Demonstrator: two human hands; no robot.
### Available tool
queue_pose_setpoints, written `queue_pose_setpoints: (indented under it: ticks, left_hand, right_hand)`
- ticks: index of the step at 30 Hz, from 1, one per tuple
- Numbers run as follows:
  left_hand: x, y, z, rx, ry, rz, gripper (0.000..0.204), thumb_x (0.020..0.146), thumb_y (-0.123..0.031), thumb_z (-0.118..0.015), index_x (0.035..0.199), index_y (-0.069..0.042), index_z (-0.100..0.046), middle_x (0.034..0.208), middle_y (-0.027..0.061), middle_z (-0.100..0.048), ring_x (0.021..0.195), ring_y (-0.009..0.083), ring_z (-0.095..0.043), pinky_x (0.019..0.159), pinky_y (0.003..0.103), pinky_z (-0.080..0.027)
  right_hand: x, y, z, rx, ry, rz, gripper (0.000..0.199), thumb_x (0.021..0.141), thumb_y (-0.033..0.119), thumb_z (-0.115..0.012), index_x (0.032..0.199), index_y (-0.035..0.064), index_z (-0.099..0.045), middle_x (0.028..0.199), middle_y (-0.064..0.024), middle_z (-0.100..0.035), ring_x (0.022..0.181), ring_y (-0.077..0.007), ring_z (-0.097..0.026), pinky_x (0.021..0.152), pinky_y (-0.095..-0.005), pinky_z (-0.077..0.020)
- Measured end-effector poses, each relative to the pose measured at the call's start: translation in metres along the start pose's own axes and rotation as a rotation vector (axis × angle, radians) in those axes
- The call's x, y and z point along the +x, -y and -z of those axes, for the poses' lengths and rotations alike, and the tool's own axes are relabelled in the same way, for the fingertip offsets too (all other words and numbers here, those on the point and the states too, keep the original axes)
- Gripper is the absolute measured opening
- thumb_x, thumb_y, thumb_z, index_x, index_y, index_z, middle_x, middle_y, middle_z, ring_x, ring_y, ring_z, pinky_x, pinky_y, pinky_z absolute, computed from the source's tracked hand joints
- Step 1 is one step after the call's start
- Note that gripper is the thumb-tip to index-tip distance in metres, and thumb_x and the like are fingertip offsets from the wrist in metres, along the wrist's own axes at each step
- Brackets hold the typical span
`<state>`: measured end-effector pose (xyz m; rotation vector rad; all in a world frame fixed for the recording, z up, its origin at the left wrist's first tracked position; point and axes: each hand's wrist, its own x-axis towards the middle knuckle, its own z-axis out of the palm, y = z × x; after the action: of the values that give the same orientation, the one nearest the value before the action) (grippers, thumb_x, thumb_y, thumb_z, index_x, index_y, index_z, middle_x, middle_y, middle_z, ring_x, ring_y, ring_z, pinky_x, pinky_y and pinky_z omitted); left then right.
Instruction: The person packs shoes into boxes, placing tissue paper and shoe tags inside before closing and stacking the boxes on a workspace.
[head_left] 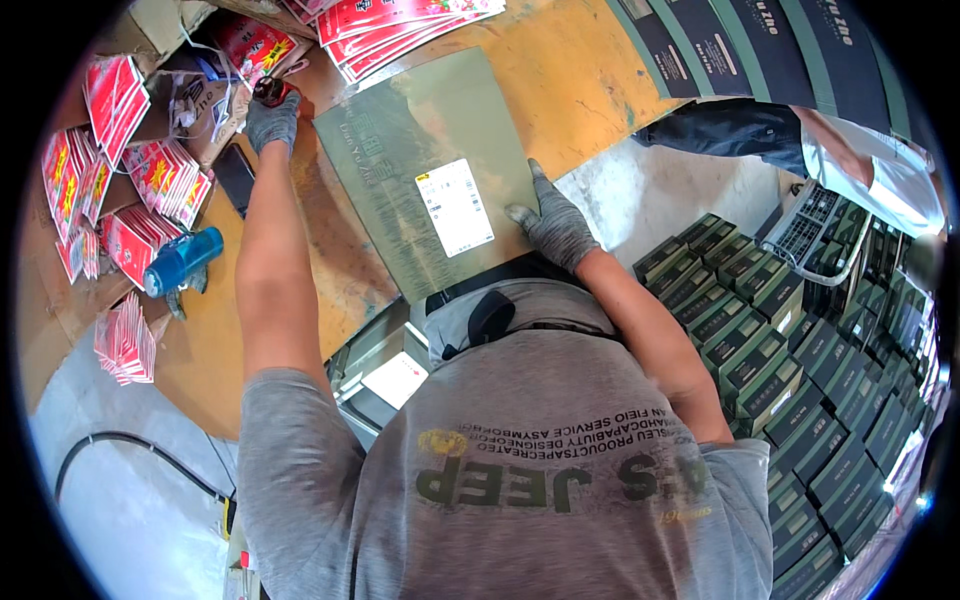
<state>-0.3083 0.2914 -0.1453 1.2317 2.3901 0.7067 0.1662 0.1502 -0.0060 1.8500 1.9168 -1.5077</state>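
A flat olive-green cardboard box [400, 130] with a white label [456, 208] lies on the table in front of me, close against my waist. My right hand [560, 228], in a grey glove, rests at the box's right edge with thumb and fingers apart. Stretched out to the far left, my left hand [272, 122], also gloved, is closed around a small shiny dark-red object [270, 91]; its kind is not clear. A black phone [236, 178] lies beside my left forearm.
Red printed packets [165, 180] lie in bundles at the left, with more [400, 30] at the far edge. A blue bottle [184, 262] lies near them. Stacked dark-green boxes [740, 340] fill the right floor. Another person [870, 165] stands at the far right, beyond a metal-framed cart [815, 230].
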Motion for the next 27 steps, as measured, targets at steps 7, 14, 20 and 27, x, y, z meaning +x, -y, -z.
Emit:
queue_pose_setpoints:
  ticks: [7, 14, 20, 27]
  left_hand:
    - [-0.041, 0.037, -0.001, 0.105, -0.039, 0.086, 0.070, 0.074, -0.044, -0.080, 0.124, 0.000, -0.060, 0.126, 0.0237, -0.065, 0.119, 0.0370, -0.062, 0.102, 0.043, -0.049]
    - [-0.255, 0.030, 0.053, -0.557, 0.155, 0.408, 0.044, 0.099, -0.043, -0.057, 0.110, -0.001, -0.067, 0.100, 0.0179, -0.070, 0.091, 0.0283, -0.066, 0.086, 0.041, -0.050]
    - [-0.347, 0.034, 0.138, -0.446, 0.032, 0.653, 0.047, 0.095, -0.034, -0.067, 0.125, 0.001, -0.063, 0.113, 0.0174, -0.071, 0.102, 0.0285, -0.067, 0.093, 0.040, -0.050]
    - [-0.343, 0.126, 0.213, -0.002, -0.441, 0.596, 0.045, 0.089, -0.024, -0.071, 0.124, 0.004, -0.062, 0.118, 0.0218, -0.068, 0.108, 0.0332, -0.065, 0.095, 0.041, -0.049]
  right_hand:
    - [0.033, -0.007, 0.002, 0.079, 0.057, 0.250, 0.096, 0.089, 0.017, -0.069, 0.160, -0.0033, -0.008, 0.163, -0.0267, -0.024, 0.153, -0.0340, -0.025, 0.125, -0.0362, -0.0214]
    - [0.044, -0.001, -0.014, 0.233, 0.272, 0.332, 0.098, 0.084, 0.012, -0.073, 0.160, -0.0006, -0.012, 0.162, -0.0237, -0.027, 0.152, -0.0353, -0.023, 0.125, -0.0382, -0.0198]
    - [0.038, 0.071, -0.081, -0.016, 0.543, 0.486, 0.099, 0.087, 0.018, -0.071, 0.161, 0.0017, -0.008, 0.164, -0.0237, -0.022, 0.153, -0.0341, -0.022, 0.124, -0.0376, -0.0220]
    - [0.037, 0.158, -0.194, -0.260, 0.714, 0.696, 0.090, 0.092, 0.027, -0.065, 0.160, -0.0019, -0.013, 0.164, -0.0271, -0.021, 0.150, -0.0370, -0.030, 0.123, -0.0400, -0.0254]
